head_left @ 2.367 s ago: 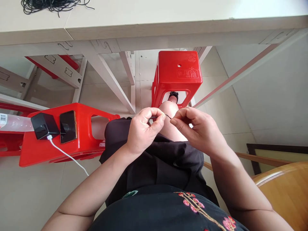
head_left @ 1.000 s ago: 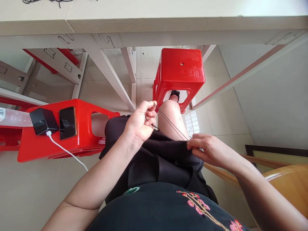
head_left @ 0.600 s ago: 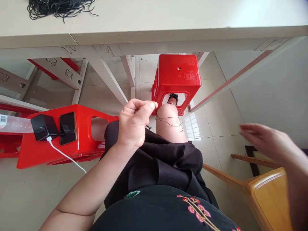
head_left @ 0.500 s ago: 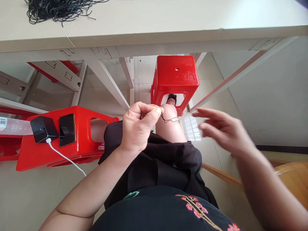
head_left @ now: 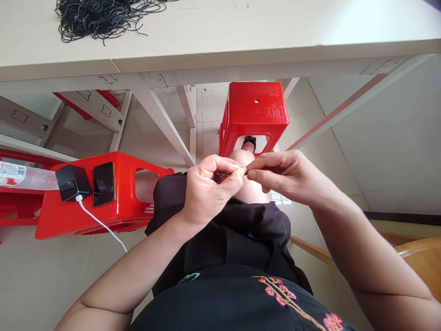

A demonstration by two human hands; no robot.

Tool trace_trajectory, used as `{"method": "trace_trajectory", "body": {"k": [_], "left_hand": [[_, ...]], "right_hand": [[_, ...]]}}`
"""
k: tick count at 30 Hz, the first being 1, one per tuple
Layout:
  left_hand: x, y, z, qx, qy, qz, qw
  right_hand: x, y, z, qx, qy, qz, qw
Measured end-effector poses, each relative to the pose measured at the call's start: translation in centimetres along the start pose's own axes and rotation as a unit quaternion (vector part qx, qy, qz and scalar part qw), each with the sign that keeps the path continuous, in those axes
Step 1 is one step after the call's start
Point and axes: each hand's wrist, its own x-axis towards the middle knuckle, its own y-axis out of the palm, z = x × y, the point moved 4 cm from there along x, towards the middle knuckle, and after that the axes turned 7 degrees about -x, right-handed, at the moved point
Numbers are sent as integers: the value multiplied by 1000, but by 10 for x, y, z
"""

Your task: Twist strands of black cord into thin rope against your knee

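Observation:
Thumb and forefinger of my left hand (head_left: pixel 214 188) pinch a thin black cord (head_left: pixel 223 175), held above my knee. A short stretch of it shows inside the curl of the fingers; the rest is hidden. My right hand (head_left: pixel 284 174) meets the left at the fingertips, its own thumb and forefinger closed close to the cord's end. What exactly lies between the right fingertips is too small to make out. A tangled heap of black cords (head_left: pixel 99 20) lies on the pale table (head_left: pixel 241 34) at the upper left.
Below the table's front edge stands a red plastic stool (head_left: pixel 258 103). Another red stool (head_left: pixel 126 184) at my left bears a phone (head_left: pixel 104 184), a black box (head_left: pixel 73 182) with a white cable (head_left: pixel 103 226), and a plastic bottle (head_left: pixel 31 176). A wooden chair (head_left: pixel 422 257) is at my right.
My right hand has come in from the right and now meets the left at the fingertips. The cord's loose loop over the knee no longer shows. The view has shifted slightly.

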Motion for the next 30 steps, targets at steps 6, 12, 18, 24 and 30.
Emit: {"method": "trace_trajectory", "body": {"k": [6, 12, 18, 24, 30], "left_hand": [[3, 2, 11, -36, -69, -1, 997], [6, 8, 28, -180, -268, 8, 947], [11, 10, 27, -226, -237, -16, 945], [14, 5, 31, -227, -241, -61, 942], [15, 1, 35, -238, -247, -58, 938]], "right_hand": [[5, -7, 10, -104, 8, -166, 981], [19, 6, 9, -141, -85, -203, 965], [6, 23, -14, 77, 15, -239, 968], [-1, 37, -12, 124, 63, -231, 963], [-3, 32, -6, -20, -15, -287, 958]]}}
